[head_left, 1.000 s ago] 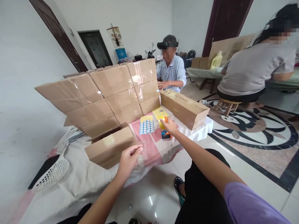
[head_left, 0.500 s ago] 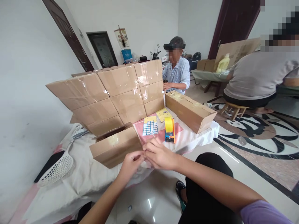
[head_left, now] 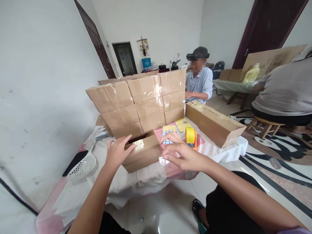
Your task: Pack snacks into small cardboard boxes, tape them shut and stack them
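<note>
Cardboard box (head_left: 143,156), matte brown and squared off, sits on a rumpled pink-and-white cloth (head_left: 141,180) close to the person, its dark opening on the far side of the top, a glossy patch of clear tape (head_left: 139,145) along its near upper edge. At its left end is the left hand (head_left: 118,150), fingers spread and thumb apart, clenched on nothing; whether the thumb presses the card cannot be told. Just beyond the box's right end hangs the right hand (head_left: 182,155), its fingers curved loosely inward — I cannot tell whether the fingertips pinch anything.

Partly behind the right hand lies a flat label sheet (head_left: 168,129), yellow at its head and ruled in blue below, near a second yellow sheet (head_left: 183,124). Beside them stands a tape dispenser (head_left: 195,143), orange-framed, with a smooth round yellow roll (head_left: 190,134). A long brown carton (head_left: 212,125) runs along the right side of the cloth. Behind everything rises a wall of stacked cartons (head_left: 148,109), creased and shiny with tape. To the left rests a white scoop (head_left: 84,166) — its shallow bowl pierced with round holes. A co-worker (head_left: 200,85) in a pale collared shirt sits past the stack.
</note>
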Available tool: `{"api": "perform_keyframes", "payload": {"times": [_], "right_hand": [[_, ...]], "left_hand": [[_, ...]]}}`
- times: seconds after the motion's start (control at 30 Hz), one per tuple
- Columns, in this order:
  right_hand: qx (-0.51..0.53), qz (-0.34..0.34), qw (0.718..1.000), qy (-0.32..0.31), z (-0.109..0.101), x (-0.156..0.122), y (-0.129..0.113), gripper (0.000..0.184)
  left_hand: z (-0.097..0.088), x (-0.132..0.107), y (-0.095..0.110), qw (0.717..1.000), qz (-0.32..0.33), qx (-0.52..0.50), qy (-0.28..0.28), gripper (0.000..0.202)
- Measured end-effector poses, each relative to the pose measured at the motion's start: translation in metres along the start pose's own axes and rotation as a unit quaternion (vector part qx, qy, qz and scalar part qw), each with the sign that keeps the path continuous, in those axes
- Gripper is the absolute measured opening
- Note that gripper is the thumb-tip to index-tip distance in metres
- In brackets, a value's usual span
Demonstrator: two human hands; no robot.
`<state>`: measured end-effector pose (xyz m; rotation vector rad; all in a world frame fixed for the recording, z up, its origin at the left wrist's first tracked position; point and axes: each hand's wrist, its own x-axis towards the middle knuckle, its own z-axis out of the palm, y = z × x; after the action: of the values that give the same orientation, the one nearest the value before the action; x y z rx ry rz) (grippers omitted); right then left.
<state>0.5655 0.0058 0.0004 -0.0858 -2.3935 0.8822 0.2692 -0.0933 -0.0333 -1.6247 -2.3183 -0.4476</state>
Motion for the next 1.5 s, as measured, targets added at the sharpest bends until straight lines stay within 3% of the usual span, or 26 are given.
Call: {"api": "perform_keyframes", "payload": {"times": [0.07,0.13,0.27,0.4,0.57,0.7,0.77,0.87,0.9,0.97,1.03,1.07,1.17,1.27,1.33,1.4,1.5], "right_hand": [[0.006,-0.005,1.000,-0.013,0.006,0.024,0.002,0.010],[0.043,-0.010,0.999,-0.020,0.014,0.052,0.008,0.009],[0.146,0.022,0.987,-0.059,0.040,0.114,0.039,0.012],[0.035,0.104,0.988,-0.107,0.074,0.161,0.082,0.011],[-0.041,0.147,0.980,-0.125,0.091,0.172,0.109,0.009],[-0.078,0.159,0.976,-0.125,0.091,0.168,0.108,0.005],[-0.102,0.177,0.973,-0.106,0.089,0.170,0.106,0.021],[-0.133,0.259,0.957,-0.004,0.078,0.173,0.106,0.065],[-0.131,0.283,0.950,0.025,0.072,0.170,0.106,0.072],[-0.101,0.301,0.948,0.032,0.059,0.153,0.108,0.065],[-0.056,0.277,0.959,-0.018,0.050,0.120,0.110,0.055],[-0.028,0.262,0.964,-0.041,0.049,0.099,0.111,0.058],[0.085,0.203,0.974,-0.048,0.060,0.035,0.111,0.107],[0.062,0.169,0.983,-0.027,0.077,-0.006,0.104,0.143],[0.014,0.159,0.987,0.004,0.084,-0.018,0.095,0.141],[-0.008,0.160,0.985,0.063,0.082,-0.025,0.083,0.127],[0.013,0.166,0.976,0.143,0.061,-0.044,0.060,0.109]], "left_hand": [[-0.001,0.001,-0.008,0.995,0.020,0.000,-0.100,0.041],[0.001,-0.003,-0.008,0.989,0.035,0.012,-0.144,0.044],[0.010,-0.017,-0.005,0.984,0.031,0.024,-0.173,0.062],[0.021,-0.024,-0.012,0.985,0.047,0.022,-0.166,0.073],[0.033,-0.028,-0.016,0.991,0.061,0.022,-0.118,0.081],[0.035,-0.032,-0.013,0.988,0.074,0.055,-0.124,0.064],[0.034,-0.032,-0.012,0.987,0.079,0.058,-0.126,0.059],[0.033,-0.033,-0.012,0.988,0.100,0.038,-0.116,0.059],[0.033,-0.033,-0.013,0.987,0.113,0.029,-0.107,0.058],[0.035,-0.034,-0.017,0.986,0.146,0.018,-0.083,0.057],[0.038,-0.036,-0.024,0.981,0.188,0.014,-0.055,0.054],[0.040,-0.037,-0.029,0.976,0.213,0.017,-0.039,0.053],[0.048,-0.037,-0.041,0.954,0.298,0.034,0.024,0.050],[0.052,-0.032,-0.044,0.926,0.361,0.054,0.099,0.046],[0.050,-0.029,-0.039,0.908,0.392,0.064,0.137,0.043],[0.046,-0.028,-0.030,0.889,0.421,0.070,0.165,0.042],[0.037,-0.029,-0.015,0.870,0.438,0.062,0.219,0.044]]}}
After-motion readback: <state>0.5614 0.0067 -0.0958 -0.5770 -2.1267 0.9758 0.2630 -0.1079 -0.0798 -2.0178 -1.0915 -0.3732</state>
